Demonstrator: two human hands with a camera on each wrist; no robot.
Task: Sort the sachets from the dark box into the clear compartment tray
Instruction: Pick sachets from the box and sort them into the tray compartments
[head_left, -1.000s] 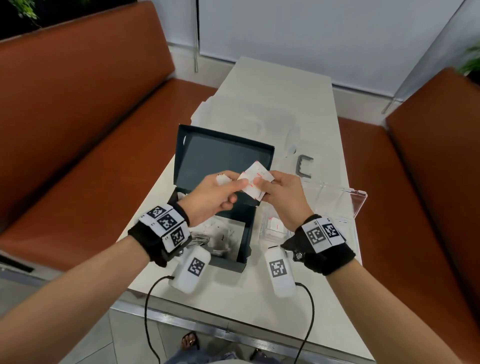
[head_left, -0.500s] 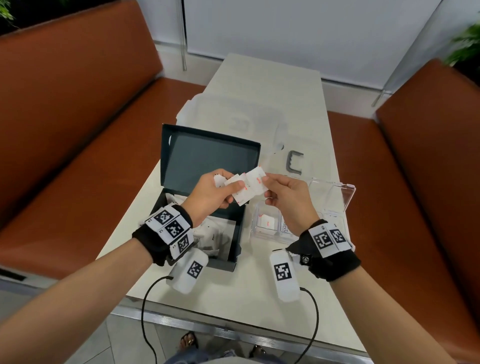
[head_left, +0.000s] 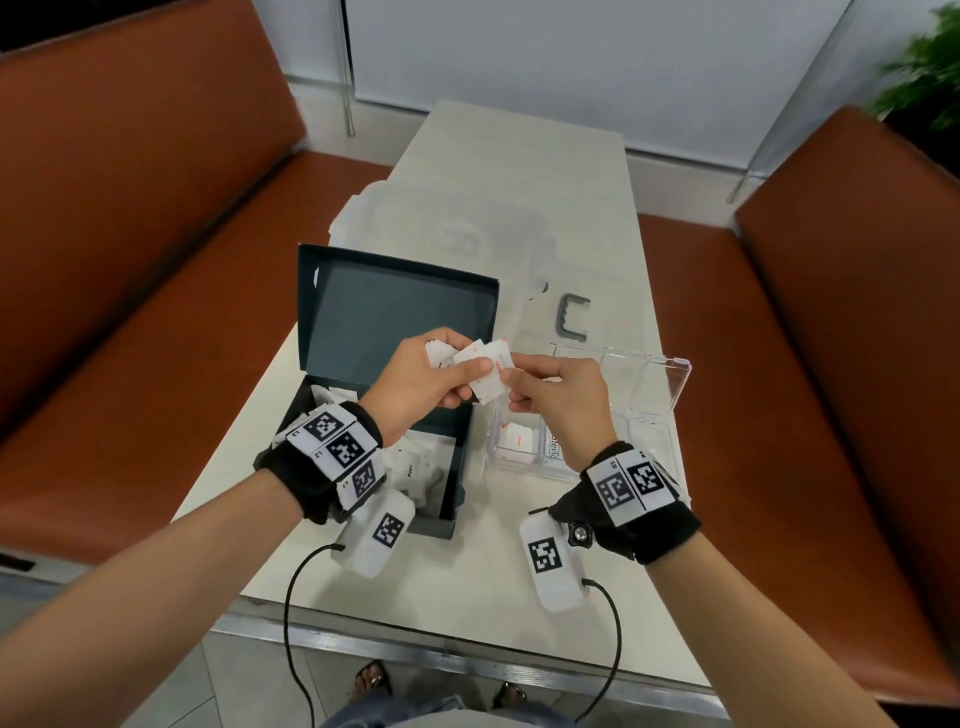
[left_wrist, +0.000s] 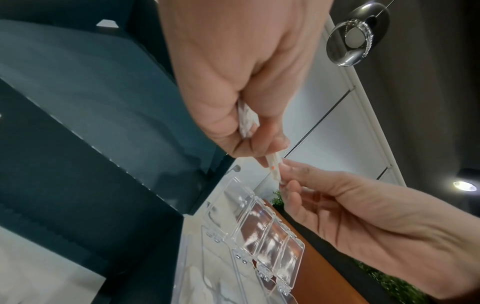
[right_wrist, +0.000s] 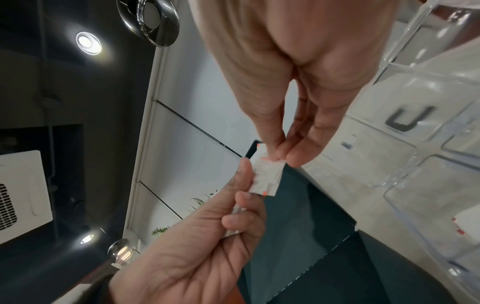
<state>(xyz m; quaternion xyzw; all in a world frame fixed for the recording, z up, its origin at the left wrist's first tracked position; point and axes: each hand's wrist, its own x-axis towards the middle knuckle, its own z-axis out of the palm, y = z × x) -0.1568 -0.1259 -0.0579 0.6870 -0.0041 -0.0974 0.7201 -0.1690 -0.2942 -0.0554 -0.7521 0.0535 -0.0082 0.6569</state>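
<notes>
Both hands are raised over the gap between the dark box (head_left: 457, 470) and the clear compartment tray (head_left: 652, 439). My left hand (head_left: 415, 382) grips a small stack of white sachets (head_left: 441, 354). My right hand (head_left: 558, 397) pinches the edge of one white sachet with red print (head_left: 491, 379) that the left thumb still presses. That sachet shows edge-on in the left wrist view (left_wrist: 274, 167) and flat in the right wrist view (right_wrist: 267, 179). More sachets (head_left: 415, 467) lie in the box. One sachet (head_left: 517, 439) sits in the tray's near left compartment.
The box lid (head_left: 395, 306) stands open behind my hands. A grey U-shaped clip (head_left: 574, 317) and a translucent plastic cover (head_left: 457, 234) lie farther back on the white table (head_left: 519, 150). Brown benches (head_left: 130, 260) flank the table on both sides.
My hands have stayed together above the box's right edge, and the pinched sachet has slid rightwards out of the left hand's stack. The head camera has tilted slightly.
</notes>
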